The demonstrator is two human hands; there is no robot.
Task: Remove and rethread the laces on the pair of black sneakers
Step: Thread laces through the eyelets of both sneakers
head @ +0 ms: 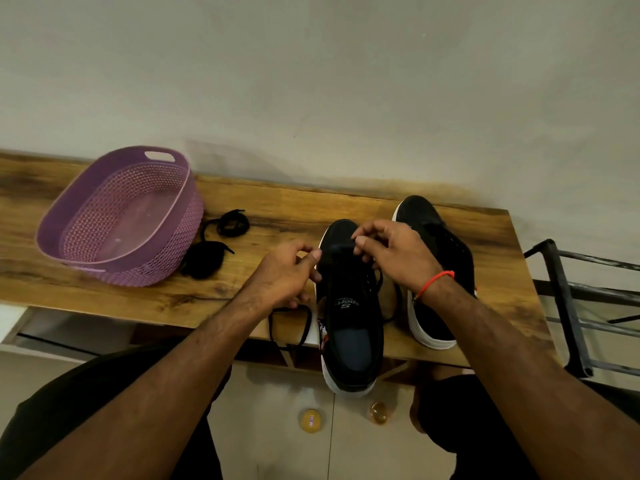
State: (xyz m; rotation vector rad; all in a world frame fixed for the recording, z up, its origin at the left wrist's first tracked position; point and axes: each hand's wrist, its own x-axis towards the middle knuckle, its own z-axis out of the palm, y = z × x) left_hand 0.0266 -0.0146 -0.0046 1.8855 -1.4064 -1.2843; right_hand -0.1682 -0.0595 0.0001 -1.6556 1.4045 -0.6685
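Two black sneakers with white soles stand on the wooden table. The near sneaker (349, 327) points away from me, its heel over the table's front edge. The second sneaker (438, 258) stands to its right, partly behind my right arm. My left hand (285, 275) pinches a black lace (304, 325) at the near sneaker's left side; the lace loops down over the table edge. My right hand (391, 252) pinches the lace at the near sneaker's toe-end eyelets. A loose black lace (216, 244) lies bunched on the table left of the shoes.
A purple perforated plastic basket (86, 206) stands at the table's left, next to the loose lace. The wooden table (346, 199) backs onto a pale wall. A black metal rack (571, 306) stands at the right. Two round yellowish knobs sit on the cabinet front below the table.
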